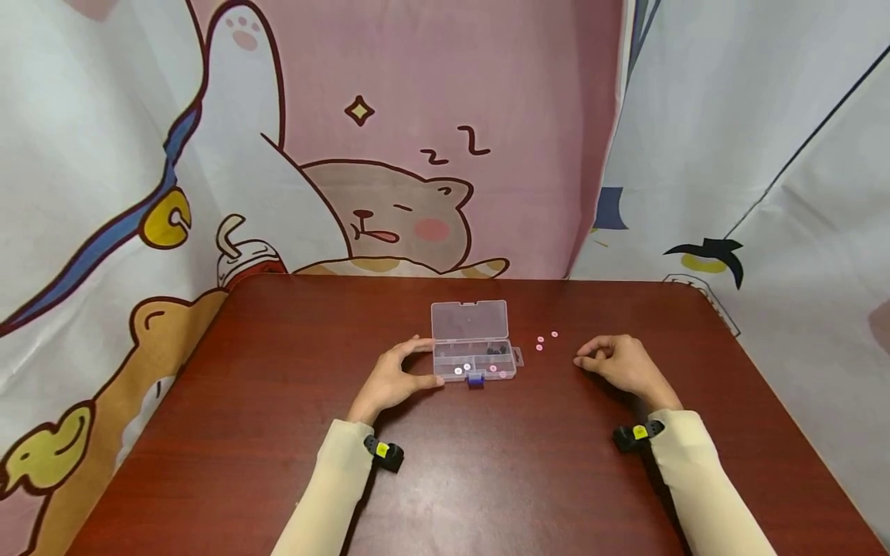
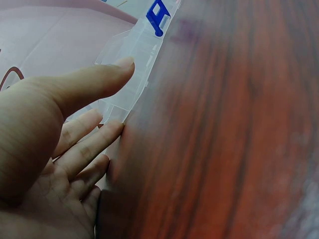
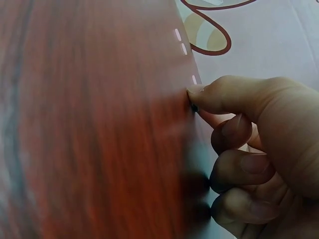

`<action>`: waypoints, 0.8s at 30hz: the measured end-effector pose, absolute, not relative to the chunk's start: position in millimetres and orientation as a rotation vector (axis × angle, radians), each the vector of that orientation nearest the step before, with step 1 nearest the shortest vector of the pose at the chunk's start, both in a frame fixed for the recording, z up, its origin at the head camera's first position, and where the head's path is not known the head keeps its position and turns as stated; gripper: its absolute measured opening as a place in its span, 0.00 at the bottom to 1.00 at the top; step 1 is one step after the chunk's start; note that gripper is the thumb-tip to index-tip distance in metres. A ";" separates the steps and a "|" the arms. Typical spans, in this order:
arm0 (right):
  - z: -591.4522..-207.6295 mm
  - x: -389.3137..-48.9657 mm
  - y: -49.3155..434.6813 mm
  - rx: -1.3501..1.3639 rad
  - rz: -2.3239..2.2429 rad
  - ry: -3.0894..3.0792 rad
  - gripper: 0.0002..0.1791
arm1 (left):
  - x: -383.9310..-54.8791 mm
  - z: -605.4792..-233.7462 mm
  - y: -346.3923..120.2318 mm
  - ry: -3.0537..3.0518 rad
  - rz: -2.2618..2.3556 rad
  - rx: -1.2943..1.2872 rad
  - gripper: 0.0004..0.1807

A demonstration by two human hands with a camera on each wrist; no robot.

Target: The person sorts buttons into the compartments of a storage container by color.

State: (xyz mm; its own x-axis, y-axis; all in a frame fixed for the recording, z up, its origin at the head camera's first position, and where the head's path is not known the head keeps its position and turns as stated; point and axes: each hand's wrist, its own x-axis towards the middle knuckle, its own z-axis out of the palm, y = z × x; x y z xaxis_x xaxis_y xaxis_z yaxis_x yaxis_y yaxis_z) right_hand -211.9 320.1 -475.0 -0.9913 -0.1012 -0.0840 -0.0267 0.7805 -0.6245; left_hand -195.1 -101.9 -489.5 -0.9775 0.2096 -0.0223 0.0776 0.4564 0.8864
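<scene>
A clear plastic compartment box [image 1: 475, 361] lies on the table with its lid [image 1: 470, 320] raised at the back. White pieces [image 1: 458, 371], pink pieces [image 1: 493, 369] and dark pieces [image 1: 497, 350] sit in separate compartments. My left hand [image 1: 392, 378] holds the box's left end, thumb at the front corner and fingers along the side. To the right of the box, my right hand [image 1: 622, 364] is low over the table. Its thumb and index finger pinch a small dark piece [image 3: 194, 107], mostly hidden by the fingertips.
Several small flat pink pieces lie on the table between box and right hand, one pink piece [image 1: 554, 334] farthest back. A blue latch [image 1: 476, 381] juts from the box's front. The brown table [image 1: 278, 463] meets a patterned curtain [image 1: 542, 116] behind.
</scene>
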 end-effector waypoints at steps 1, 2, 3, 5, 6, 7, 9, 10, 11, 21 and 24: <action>-475.7 -211.7 319.8 -0.106 -0.998 2.862 0.09 | -194.8 -489.8 -101.7 2.568 1.550 0.256 0.37; -476.6 -211.8 319.6 -0.108 -0.999 2.865 0.09 | -194.5 -489.9 -101.4 2.562 1.551 0.258 0.37; -477.1 -211.8 319.0 -0.114 -0.999 2.868 0.08 | -194.3 -489.9 -101.2 2.556 1.551 0.260 0.37; -478.1 -212.4 317.2 -0.119 -1.009 2.866 0.08 | -193.9 -489.2 -101.0 2.551 1.561 0.264 0.37; -478.4 -212.9 315.7 -0.122 -1.016 2.863 0.08 | -193.8 -489.0 -101.0 2.550 1.564 0.261 0.37; -478.7 -213.5 314.0 -0.125 -1.022 2.859 0.08 | -193.6 -488.6 -101.2 2.550 1.567 0.259 0.37; -479.1 -214.9 310.1 -0.134 -1.028 2.856 0.08 | -193.8 -488.2 -101.7 2.556 1.568 0.258 0.37; -479.1 -215.7 308.3 -0.137 -1.028 2.856 0.08 | -193.9 -488.3 -101.8 2.558 1.569 0.258 0.37; -478.8 -216.3 306.3 -0.141 -1.025 2.858 0.08 | -193.9 -488.4 -101.9 2.559 1.569 0.258 0.37; -478.1 -218.2 292.3 -0.202 -1.065 2.870 0.07 | -194.0 -490.7 -102.1 2.562 1.556 0.259 0.37; -476.4 -219.5 287.1 -0.198 -1.082 2.862 0.06 | -193.7 -490.0 -102.8 2.561 1.560 0.257 0.37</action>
State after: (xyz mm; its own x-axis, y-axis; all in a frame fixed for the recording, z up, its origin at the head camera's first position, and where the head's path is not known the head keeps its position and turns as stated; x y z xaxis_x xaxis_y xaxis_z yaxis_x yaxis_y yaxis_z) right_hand -219.5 287.1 -476.4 -0.9889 -0.1467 -0.0246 -0.0937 0.7430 -0.6627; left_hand -193.7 -102.8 -490.0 -0.9769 0.2125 -0.0239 0.0763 0.4507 0.8894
